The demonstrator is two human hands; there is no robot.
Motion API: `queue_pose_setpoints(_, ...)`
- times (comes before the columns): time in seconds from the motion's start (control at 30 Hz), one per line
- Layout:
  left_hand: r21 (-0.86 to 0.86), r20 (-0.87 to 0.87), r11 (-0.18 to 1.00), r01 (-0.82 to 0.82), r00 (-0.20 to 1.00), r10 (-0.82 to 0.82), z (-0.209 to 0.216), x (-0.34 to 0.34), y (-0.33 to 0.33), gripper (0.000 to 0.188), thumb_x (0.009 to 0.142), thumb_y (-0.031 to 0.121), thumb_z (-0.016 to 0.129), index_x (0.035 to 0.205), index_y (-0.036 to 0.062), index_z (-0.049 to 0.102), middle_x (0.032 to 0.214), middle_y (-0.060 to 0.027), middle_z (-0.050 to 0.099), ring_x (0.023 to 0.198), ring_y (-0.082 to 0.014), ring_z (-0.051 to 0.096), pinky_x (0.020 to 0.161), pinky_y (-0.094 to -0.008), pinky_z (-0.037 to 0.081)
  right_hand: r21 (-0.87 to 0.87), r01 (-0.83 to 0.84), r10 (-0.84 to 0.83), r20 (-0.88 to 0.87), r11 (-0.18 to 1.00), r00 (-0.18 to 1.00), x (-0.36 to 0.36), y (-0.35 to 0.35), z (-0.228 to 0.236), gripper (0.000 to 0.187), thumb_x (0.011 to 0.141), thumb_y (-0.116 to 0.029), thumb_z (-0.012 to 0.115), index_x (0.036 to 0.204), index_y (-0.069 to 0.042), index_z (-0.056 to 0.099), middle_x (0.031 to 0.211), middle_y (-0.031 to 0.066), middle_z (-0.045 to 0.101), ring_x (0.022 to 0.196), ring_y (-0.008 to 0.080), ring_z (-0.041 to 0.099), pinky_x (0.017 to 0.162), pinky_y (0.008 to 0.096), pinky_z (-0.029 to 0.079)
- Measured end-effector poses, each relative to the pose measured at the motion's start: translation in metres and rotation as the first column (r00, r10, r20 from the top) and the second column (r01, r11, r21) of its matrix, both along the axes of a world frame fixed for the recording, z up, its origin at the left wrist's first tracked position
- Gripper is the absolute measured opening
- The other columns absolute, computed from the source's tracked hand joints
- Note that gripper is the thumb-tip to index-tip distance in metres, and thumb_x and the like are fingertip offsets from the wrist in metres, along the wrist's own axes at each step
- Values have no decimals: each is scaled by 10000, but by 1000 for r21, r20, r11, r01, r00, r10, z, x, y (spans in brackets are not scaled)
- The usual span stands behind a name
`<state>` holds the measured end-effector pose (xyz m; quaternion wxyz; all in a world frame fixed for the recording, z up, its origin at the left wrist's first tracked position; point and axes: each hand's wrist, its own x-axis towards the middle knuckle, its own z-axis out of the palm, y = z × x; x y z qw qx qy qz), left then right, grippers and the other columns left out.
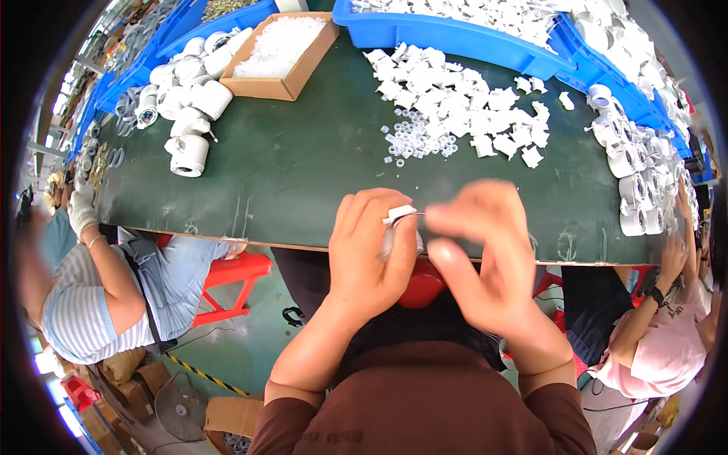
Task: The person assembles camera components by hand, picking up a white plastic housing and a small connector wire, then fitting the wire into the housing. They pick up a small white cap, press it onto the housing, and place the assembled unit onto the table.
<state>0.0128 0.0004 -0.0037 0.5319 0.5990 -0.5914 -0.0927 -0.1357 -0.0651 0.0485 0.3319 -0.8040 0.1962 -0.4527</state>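
My left hand point(368, 246) is wrapped round a white plastic part point(400, 214), held over the near edge of the workbench. Most of that part is hidden by my fingers; its white top shows beside the thumb. A short thin dark wire point(414, 214) sticks out of it toward the right. Close to the wire's end is my right hand point(489, 254), its fingers smeared by motion, so a grip on the wire cannot be made out. Ahead of both hands lie a small heap of clear plastic rings point(417, 136) and a pile of small white plastic brackets point(462, 98).
White cylindrical housings stand at left point(189, 155) and right point(633, 189) on the green bench point(303, 159). A cardboard box point(284, 87) of clear pieces and a blue bin point(455, 39) of white parts stand behind. Co-workers sit at left point(114, 296) and right point(652, 341).
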Motion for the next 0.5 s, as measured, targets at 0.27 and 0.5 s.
queue_pose_setpoints(0.27, 30, 17, 999, -42, 999, 41, -1, 4, 3, 98, 900, 48, 637, 994, 20, 629, 1030, -143, 661, 890, -327, 591, 808, -391, 472, -617, -487, 541, -116, 618, 833, 5, 6, 68, 279, 920, -76, 669, 1153, -196, 763, 713, -30, 432, 570, 138, 395, 520, 279, 340)
queue_pose_setpoints(0.5, 60, -10, 998, -21, 1000, 21, 0, 1, 9, 99, 952, 74, 593, 1006, 6, 641, 1073, -144, 666, 957, -302, 604, 856, -382, 487, -469, -451, 519, 20, 759, 854, 1, 23, 60, 365, 891, -161, 715, 1238, -266, 745, 711, -41, 429, 572, 120, 391, 508, 277, 308)
